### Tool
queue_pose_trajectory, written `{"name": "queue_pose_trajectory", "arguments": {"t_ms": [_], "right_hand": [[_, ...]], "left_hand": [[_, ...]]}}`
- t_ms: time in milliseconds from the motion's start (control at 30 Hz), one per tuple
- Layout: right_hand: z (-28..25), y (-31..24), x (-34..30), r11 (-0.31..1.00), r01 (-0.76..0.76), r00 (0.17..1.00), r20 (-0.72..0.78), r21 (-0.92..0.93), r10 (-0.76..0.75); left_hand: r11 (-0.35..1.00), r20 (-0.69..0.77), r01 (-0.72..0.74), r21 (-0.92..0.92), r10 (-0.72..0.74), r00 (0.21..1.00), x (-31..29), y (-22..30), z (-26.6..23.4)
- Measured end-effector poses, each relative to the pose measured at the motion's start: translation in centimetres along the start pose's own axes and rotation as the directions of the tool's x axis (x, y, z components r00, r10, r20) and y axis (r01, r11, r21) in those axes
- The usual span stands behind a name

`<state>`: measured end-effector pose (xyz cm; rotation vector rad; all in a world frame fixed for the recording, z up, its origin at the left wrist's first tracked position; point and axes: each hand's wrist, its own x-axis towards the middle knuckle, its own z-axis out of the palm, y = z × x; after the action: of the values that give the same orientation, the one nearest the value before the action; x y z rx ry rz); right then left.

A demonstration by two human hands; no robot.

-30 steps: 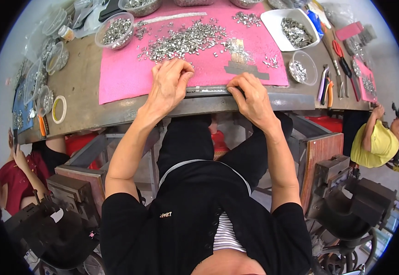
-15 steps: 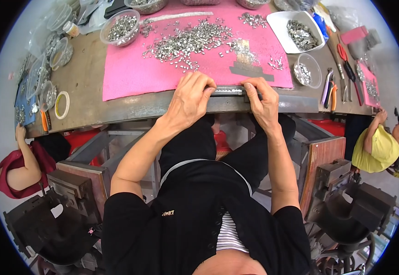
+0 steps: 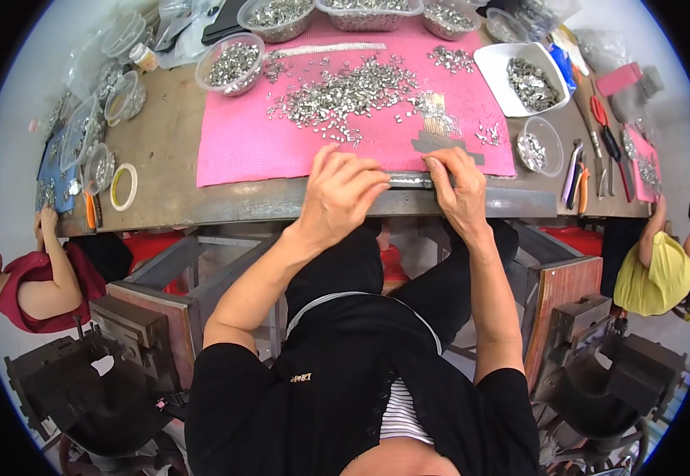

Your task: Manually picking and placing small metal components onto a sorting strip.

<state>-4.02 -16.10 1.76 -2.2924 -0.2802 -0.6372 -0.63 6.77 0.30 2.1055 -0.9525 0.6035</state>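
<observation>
Taking the clock face with the narrow metal bar (image 3: 410, 182) at its centre and twelve pointing away from the person, the bar lies along the near edge of the bench (image 3: 162, 111), with a bright silvery row along it. At nine o'clock the left hand (image 3: 337, 194) has its fingers curled, thumb and forefinger close together by the bar; I cannot tell whether they pinch anything. At three o'clock the right hand (image 3: 460, 190) has bent fingers, thumb and forefinger against the bar's right end; whether they grip it or merely press it I cannot tell

The pink mat (image 3: 258, 151) spreads beyond, with a heap of small metal pieces (image 3: 353, 95) at eleven and a flat grey strip (image 3: 446, 149) near two. A white tray (image 3: 492, 73) of metal pieces sits between one and two, a round clear tub (image 3: 230, 89) of them at ten. Pliers (image 3: 584, 194) lie near three, a roll of tape (image 3: 134, 188) at nine
</observation>
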Motion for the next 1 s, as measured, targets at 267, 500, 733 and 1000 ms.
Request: {"name": "queue_pose_trajectory", "arguments": {"t_ms": [267, 500, 733, 1000], "right_hand": [[2.6, 2.4, 6.1, 0.999, 0.040, 0.997, 0.073, -0.020, -0.039], [5.9, 2.9, 9.2, 0.981, 0.097, 0.968, 0.243, -0.165, -0.055], [6.8, 3.8, 9.9, 0.951, 0.216, 0.962, 0.218, -0.222, -0.167], [6.1, 3.5, 9.4, 0.948, 0.261, 0.955, 0.191, -0.179, -0.227]], "left_hand": [[0.959, 0.155, 0.132, 0.249, -0.174, 0.973, 3.3, -4.3, -1.3], [0.965, 0.240, 0.205, 0.163, -0.240, 0.941, 3.2, -4.2, -1.0], [0.972, 0.285, 0.197, 0.131, -0.227, 0.931, 3.8, -4.5, -1.4], [0.969, 0.178, 0.052, 0.242, -0.097, 0.979, 3.2, -4.9, -0.3]]}}
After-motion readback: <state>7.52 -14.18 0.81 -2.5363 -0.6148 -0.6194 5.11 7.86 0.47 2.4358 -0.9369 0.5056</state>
